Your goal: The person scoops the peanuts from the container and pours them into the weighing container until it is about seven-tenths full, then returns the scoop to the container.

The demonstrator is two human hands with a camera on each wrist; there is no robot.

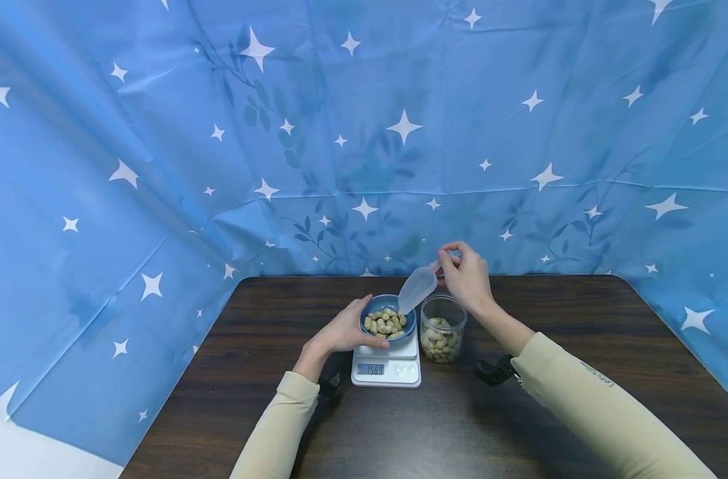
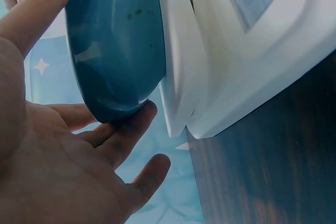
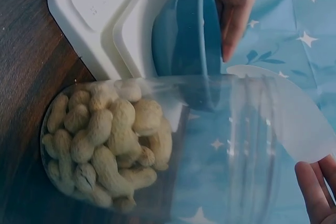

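- Head view: just below the middle of the frame, a blue bowl [image 1: 371, 308] of peanuts [image 1: 385, 324] sat on a white scale [image 1: 386, 380], with dark digits on the scale's display.
- The left hand [image 1: 343, 329] gripped the bowl from its left side, thumb at the near rim and fingers round the far rim.
- The right hand [image 1: 467, 274], right of centre, pinched the handle of a translucent scoop [image 1: 416, 291]; the scoop slanted down to the left, its tip at the bowl's right rim. Whether the two touched could not be told.
- A clear jar [image 1: 443, 307], part full of peanuts, stood upright just right of the bowl and scale on the dark tabletop [image 1: 579, 326].
- Blue cloth [image 1: 370, 159] with white stars filled the upper frame; pale sleeves [image 1: 597, 399] entered from the lower edge.
- Left wrist view: the bowl stood at upper left, turned sideways, the left hand's thumb along it above and fingertips against it below. The scale filled the upper right, the tabletop the lower right.
- Right wrist view: the jar lay across the centre, its peanuts at left. The bowl showed at upper centre, held by the left hand; the right hand's fingers met the scoop at lower right.
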